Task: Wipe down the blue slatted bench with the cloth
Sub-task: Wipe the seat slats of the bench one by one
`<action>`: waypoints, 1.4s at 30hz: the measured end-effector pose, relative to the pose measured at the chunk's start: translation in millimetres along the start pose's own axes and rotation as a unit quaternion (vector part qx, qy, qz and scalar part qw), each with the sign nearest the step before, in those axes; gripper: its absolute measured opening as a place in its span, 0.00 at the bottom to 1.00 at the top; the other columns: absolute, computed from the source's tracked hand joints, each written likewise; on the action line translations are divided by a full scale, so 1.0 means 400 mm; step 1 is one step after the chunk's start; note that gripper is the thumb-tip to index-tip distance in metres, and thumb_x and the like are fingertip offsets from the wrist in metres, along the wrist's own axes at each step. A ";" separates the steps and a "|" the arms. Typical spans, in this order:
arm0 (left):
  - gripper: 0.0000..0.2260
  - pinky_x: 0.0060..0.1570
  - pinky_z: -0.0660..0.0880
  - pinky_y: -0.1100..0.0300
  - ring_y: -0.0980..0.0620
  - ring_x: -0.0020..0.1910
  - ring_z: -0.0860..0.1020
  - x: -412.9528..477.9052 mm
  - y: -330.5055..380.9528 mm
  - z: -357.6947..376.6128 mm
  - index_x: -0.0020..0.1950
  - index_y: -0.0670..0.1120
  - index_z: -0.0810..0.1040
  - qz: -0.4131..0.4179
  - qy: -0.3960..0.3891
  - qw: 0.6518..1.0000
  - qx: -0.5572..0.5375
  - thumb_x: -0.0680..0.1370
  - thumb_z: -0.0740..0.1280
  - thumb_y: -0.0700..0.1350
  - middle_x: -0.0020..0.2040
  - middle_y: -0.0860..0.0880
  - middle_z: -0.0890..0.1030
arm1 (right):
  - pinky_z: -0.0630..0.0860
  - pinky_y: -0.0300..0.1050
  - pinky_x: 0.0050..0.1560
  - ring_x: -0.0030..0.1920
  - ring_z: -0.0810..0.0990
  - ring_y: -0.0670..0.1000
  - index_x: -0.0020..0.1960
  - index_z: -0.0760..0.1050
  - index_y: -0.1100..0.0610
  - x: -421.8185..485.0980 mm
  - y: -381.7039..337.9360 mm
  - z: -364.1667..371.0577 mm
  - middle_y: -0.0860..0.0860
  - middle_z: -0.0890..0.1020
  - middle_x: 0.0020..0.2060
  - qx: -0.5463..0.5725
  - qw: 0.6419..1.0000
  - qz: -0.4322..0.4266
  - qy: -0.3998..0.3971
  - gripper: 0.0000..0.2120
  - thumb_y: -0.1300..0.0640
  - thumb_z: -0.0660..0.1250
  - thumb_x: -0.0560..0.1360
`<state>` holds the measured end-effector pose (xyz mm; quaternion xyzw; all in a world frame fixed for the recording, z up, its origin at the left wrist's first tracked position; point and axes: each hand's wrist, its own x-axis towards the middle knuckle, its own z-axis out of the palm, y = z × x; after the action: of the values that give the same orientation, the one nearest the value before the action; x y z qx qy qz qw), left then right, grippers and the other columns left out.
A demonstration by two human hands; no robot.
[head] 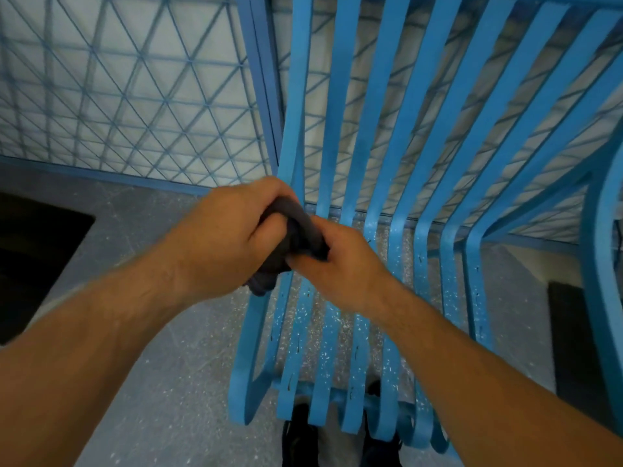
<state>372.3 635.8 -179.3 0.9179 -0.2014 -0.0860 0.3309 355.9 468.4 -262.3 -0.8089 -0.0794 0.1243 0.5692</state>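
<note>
A blue slatted bench [381, 136] fills the right half of the view, its curved slats running from the backrest down to the seat's front edge. A dark grey cloth [293, 237] is bunched between both hands above the seat's left end. My left hand [226, 230] is closed around the cloth's left and lower part. My right hand [340, 261] grips its right end. The hands nearly touch, and most of the cloth is hidden inside them.
A blue diamond-mesh fence panel [128, 85] stands at the back left, with a blue post [266, 79] beside the bench. The floor [175, 365] is speckled grey. Dark rectangular patches lie at far left [33, 261] and right [569, 338]. Dark shoes [300, 436] show under the seat's front edge.
</note>
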 end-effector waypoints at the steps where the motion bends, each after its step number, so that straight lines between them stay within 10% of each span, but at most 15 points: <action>1: 0.08 0.35 0.70 0.74 0.63 0.39 0.76 0.013 0.013 -0.006 0.49 0.55 0.75 0.018 0.015 1.000 0.005 0.76 0.57 0.47 0.36 0.57 0.78 | 0.79 0.52 0.37 0.37 0.79 0.50 0.44 0.75 0.46 -0.001 -0.003 -0.009 0.48 0.80 0.36 0.001 1.000 -0.004 0.027 0.06 0.56 0.67 0.71; 8: 0.06 0.41 0.66 0.76 0.61 0.43 0.73 0.069 0.054 0.061 0.50 0.52 0.75 0.070 0.005 0.997 0.044 0.78 0.59 0.44 0.40 0.58 0.76 | 0.71 0.38 0.29 0.29 0.73 0.42 0.43 0.73 0.35 -0.097 0.039 -0.096 0.41 0.76 0.31 0.004 0.999 0.013 0.051 0.08 0.46 0.59 0.76; 16: 0.10 0.49 0.66 0.66 0.57 0.47 0.71 0.147 0.142 0.353 0.60 0.49 0.77 0.144 -0.129 0.981 0.022 0.80 0.61 0.43 0.49 0.54 0.74 | 0.63 0.36 0.25 0.26 0.67 0.41 0.34 0.67 0.50 -0.290 0.179 -0.223 0.41 0.70 0.25 0.052 0.975 0.138 0.168 0.07 0.60 0.56 0.66; 24: 0.08 0.54 0.72 0.56 0.52 0.54 0.75 0.210 0.213 0.700 0.57 0.49 0.76 0.158 -0.280 0.947 0.023 0.81 0.59 0.45 0.54 0.52 0.78 | 0.79 0.56 0.56 0.47 0.84 0.51 0.52 0.83 0.51 -0.470 0.358 -0.296 0.51 0.86 0.45 0.162 0.906 0.371 0.121 0.12 0.45 0.65 0.78; 32: 0.13 0.53 0.72 0.59 0.52 0.54 0.76 0.266 0.225 0.846 0.64 0.48 0.75 0.053 -0.239 0.969 -0.034 0.82 0.59 0.48 0.58 0.51 0.77 | 0.77 0.46 0.40 0.40 0.80 0.51 0.65 0.70 0.46 -0.527 0.481 -0.359 0.49 0.80 0.41 -0.138 0.816 0.418 0.375 0.17 0.42 0.51 0.82; 36: 0.13 0.51 0.70 0.62 0.55 0.53 0.76 0.250 0.189 0.853 0.65 0.48 0.75 0.038 -0.216 0.975 -0.029 0.82 0.59 0.48 0.58 0.51 0.79 | 0.70 0.34 0.49 0.54 0.76 0.42 0.70 0.67 0.42 -0.524 0.523 -0.359 0.43 0.77 0.57 -0.111 0.797 0.391 0.448 0.21 0.39 0.51 0.80; 42: 0.17 0.55 0.73 0.59 0.53 0.54 0.77 0.223 0.146 0.852 0.68 0.49 0.73 0.013 -0.183 0.982 -0.033 0.82 0.58 0.52 0.60 0.50 0.78 | 0.78 0.51 0.51 0.49 0.76 0.52 0.75 0.61 0.46 -0.584 0.592 -0.217 0.52 0.79 0.57 -0.214 0.807 0.487 0.257 0.22 0.46 0.52 0.81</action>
<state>335.4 361.7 -405.2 0.8725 -0.2677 -0.2552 0.3193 154.6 246.9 -431.5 -0.8451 0.4498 0.1522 0.2457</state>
